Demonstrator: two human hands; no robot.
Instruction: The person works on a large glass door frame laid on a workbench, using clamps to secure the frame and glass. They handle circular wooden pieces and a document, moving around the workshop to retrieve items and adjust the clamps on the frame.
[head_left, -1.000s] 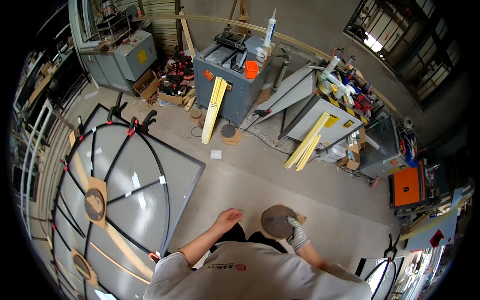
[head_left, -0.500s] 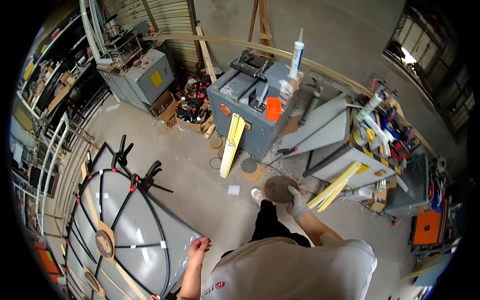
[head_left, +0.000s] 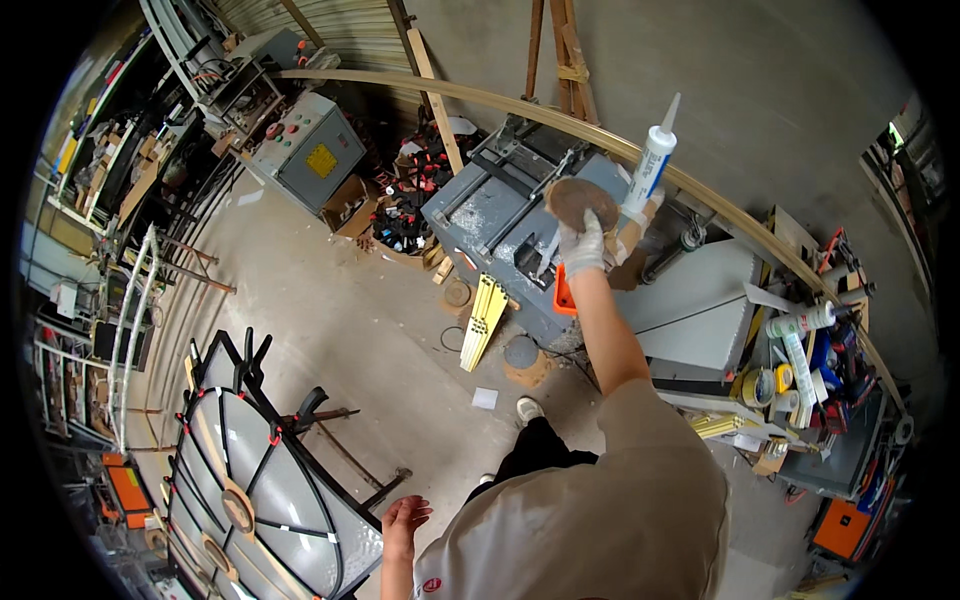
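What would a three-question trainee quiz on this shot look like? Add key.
1. The right hand holds: (a) a hammer, (b) a round disc, (c) a clamp.
2. True or false: the left hand is bare.
3. Fill in: the tall white tube stands to the ____ of the disc in the picture.
Key: 1 b; 2 true; 3 right.

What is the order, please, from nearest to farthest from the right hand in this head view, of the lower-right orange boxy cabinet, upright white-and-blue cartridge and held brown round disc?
1. Brown round disc: in the right hand.
2. White-and-blue cartridge: beyond, upper right.
3. Orange boxy cabinet: far lower right.
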